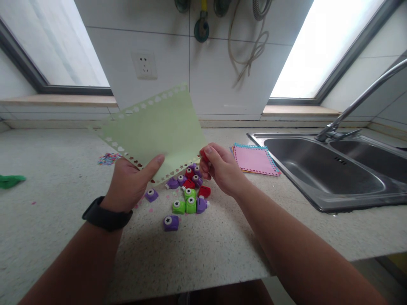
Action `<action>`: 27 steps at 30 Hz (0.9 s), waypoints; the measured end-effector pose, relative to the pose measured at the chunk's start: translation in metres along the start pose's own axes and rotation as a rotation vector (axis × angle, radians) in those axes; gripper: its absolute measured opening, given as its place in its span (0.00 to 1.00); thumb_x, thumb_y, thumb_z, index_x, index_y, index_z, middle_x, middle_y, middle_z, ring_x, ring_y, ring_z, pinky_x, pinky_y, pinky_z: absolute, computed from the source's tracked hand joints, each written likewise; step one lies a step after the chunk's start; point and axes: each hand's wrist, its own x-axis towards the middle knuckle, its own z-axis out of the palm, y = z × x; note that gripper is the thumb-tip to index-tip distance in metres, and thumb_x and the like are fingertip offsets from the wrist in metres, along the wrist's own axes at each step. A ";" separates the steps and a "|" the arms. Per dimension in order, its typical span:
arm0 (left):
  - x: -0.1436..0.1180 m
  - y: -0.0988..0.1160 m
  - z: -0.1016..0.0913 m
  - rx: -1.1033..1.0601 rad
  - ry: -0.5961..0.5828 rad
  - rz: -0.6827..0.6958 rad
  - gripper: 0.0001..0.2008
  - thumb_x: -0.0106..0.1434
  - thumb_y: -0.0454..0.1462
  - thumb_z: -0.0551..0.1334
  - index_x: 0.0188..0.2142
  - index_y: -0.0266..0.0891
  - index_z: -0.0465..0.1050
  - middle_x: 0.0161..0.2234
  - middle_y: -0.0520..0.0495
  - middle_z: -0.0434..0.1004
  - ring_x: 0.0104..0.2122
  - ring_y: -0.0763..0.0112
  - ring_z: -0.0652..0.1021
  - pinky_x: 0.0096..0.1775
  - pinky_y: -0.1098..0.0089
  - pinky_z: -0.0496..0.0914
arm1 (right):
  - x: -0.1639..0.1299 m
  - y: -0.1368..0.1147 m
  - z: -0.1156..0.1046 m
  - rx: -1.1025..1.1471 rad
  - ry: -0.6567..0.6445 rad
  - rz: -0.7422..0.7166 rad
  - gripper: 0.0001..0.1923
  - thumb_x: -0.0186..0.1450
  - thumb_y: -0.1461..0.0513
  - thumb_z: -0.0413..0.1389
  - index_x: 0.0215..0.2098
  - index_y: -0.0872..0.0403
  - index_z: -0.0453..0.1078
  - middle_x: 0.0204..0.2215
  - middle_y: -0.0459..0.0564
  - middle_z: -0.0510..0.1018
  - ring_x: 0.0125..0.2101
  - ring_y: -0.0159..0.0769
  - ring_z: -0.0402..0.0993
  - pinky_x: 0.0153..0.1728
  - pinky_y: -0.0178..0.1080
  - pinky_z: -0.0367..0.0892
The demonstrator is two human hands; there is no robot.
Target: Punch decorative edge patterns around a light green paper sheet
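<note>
A light green sheet of paper (159,131) with small shapes punched along its edges is held up, tilted, above the counter. My left hand (135,180) grips its lower left part, thumb on top. At the sheet's right corner, my right hand (222,167) is closed on a red craft punch (204,155), mostly covered by the fingers. Below the paper lie several purple, red and green craft punches, among them a purple punch (171,223) with a star on its button, a green punch (178,207) and a red punch (204,192).
A stack of punched-edge paper (256,159), pink on top, lies beside the sink (305,169). Colourful paper bits (108,159) are heaped left of my hand. A green object (11,181) rests at the far left. The counter's front edge runs close to me.
</note>
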 end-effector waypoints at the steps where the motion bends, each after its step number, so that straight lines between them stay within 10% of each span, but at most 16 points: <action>1: 0.000 0.000 0.000 0.001 -0.002 -0.001 0.14 0.59 0.43 0.68 0.43 0.39 0.80 0.43 0.45 0.83 0.46 0.62 0.80 0.54 0.62 0.72 | 0.000 0.000 0.000 0.007 0.000 -0.002 0.15 0.69 0.50 0.54 0.32 0.52 0.62 0.17 0.39 0.65 0.18 0.27 0.63 0.18 0.32 0.57; 27: 0.002 -0.004 -0.001 -0.039 -0.082 -0.128 0.18 0.58 0.48 0.67 0.44 0.40 0.80 0.46 0.45 0.82 0.48 0.59 0.80 0.54 0.61 0.71 | 0.000 -0.003 -0.004 0.040 0.002 0.012 0.15 0.70 0.52 0.53 0.31 0.52 0.63 0.18 0.40 0.65 0.17 0.28 0.62 0.18 0.33 0.56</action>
